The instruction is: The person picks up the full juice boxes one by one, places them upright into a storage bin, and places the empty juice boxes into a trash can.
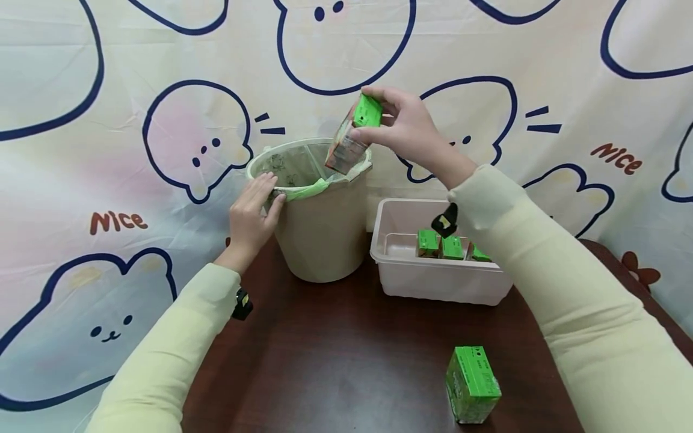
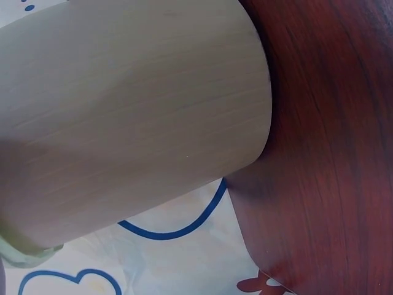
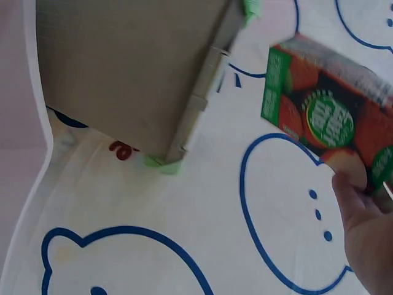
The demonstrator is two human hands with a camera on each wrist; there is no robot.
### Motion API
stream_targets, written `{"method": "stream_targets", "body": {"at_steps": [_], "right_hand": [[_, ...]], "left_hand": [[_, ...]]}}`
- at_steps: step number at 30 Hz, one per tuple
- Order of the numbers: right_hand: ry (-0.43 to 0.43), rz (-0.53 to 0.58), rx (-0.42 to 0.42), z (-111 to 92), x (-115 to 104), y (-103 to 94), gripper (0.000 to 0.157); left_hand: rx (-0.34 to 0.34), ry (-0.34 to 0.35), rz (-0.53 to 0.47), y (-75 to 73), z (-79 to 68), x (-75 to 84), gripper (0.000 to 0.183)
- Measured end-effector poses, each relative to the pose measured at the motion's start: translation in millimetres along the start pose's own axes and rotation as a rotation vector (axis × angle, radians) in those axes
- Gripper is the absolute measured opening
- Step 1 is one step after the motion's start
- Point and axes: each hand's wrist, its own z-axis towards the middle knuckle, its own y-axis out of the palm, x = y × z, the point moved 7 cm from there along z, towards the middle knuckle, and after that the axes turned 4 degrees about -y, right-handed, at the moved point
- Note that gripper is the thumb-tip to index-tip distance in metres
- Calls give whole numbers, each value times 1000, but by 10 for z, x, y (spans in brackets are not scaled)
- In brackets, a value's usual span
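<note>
My right hand (image 1: 408,123) grips a small juice box (image 1: 346,147) with a green top, tilted over the rim of the beige trash bin (image 1: 325,234). In the right wrist view, red apples show on the printed side of the juice box (image 3: 328,101), with the thumb against its lower edge. A thin liner with a green band (image 1: 308,191) lines the bin. My left hand (image 1: 251,213) rests against the bin's near-left rim, fingers extended. The left wrist view shows mostly the bin's side (image 2: 141,110).
A white plastic tub (image 1: 444,279) stands right of the bin and holds several green-topped boxes (image 1: 452,248). Another green box (image 1: 473,385) stands near the front of the dark wooden table (image 1: 335,361). A cartoon-printed cloth (image 1: 195,48) hangs behind.
</note>
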Motion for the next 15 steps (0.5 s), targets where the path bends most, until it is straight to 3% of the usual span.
{"method": "stream_targets", "body": {"at_steps": [10,15], "right_hand": [[75,-100,77,225,301,297,72],[82,-121,85,253,428,443,72]], "left_hand": [[-26,-11,12,-23,-3,7,39],[-4,-1,-3,-36,-5,20,38]]}}
